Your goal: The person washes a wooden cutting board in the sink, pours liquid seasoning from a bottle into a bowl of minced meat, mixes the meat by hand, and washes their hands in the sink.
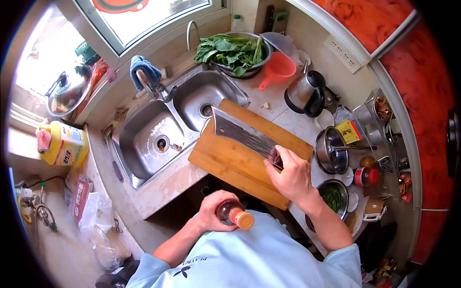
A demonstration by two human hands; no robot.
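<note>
Steel glints on a cleaver (244,137) gripped by its handle in a person's right hand (294,176), over a wooden cutting board (216,153) beside a double sink (134,144). The left hand (214,209) is wrapped around an orange-capped bottle (235,216) in front of a light-blue shirt (273,249), its cap in place.

cleaver: broad, rectangular metal blade with grey streaks and a small round hole near the far corner; dark handle mostly covered by the grip around it
cleaver pose: the cleaver (245,137) is held over the wooden board (216,161), far end toward the sinks (199,103); contact with the wood unclear
bottle: dark, reddish-brown body, orange cap on
bottle pose: the bottle (233,214) is gripped around its body, cap toward the camera, apart from the cleaver
</note>
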